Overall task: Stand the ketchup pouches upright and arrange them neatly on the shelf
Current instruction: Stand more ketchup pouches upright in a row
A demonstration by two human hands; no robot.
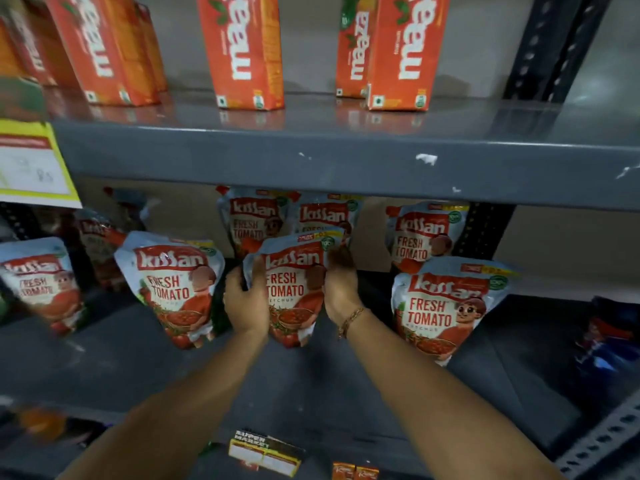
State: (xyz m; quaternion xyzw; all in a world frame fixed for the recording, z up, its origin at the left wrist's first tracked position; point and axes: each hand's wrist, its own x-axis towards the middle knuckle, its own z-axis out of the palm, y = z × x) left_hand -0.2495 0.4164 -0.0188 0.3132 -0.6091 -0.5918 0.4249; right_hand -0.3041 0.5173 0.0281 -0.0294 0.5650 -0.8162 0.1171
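Observation:
Several red and white ketchup pouches stand on the grey lower shelf. I hold the middle front pouch upright between both hands: my left hand grips its left edge and my right hand grips its right edge. Two pouches stand behind it near the back wall. To the left another front pouch leans slightly. On the right a front pouch stands with one pouch behind it. A blurred pouch is at the far left.
Orange juice cartons stand on the upper shelf, whose front lip overhangs the pouches. A yellow price tag hangs at left. A dark slotted upright stands at right, dark packets at far right, and a shelf label below.

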